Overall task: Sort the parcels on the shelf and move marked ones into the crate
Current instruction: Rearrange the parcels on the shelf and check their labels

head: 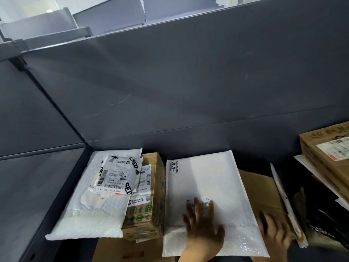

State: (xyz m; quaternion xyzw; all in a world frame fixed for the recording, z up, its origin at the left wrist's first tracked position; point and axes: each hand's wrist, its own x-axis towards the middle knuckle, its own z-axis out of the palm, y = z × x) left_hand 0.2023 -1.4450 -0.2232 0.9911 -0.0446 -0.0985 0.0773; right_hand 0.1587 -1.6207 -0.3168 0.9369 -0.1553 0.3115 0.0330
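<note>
Beside you: printed carton (149, 205) just left, brown box (328, 157) far right | white padded envelope (204, 182), barcode-labelled, flat on shelf (255, 154) | your left hand (203, 222) rests spread on it | your right hand (273, 233) blurred, grip unclear

Two bubble mailers (207, 182), roughly four boxes (145, 210)

Your view is dim: the grey shelf (188, 82) panels read dark, with the brightest light at the top edge behind them. The white mailer (207, 186) is washed out at its centre, and your right hand (273, 233) is smeared by motion blur. Shelf edges slant toward the frame borders.
</note>
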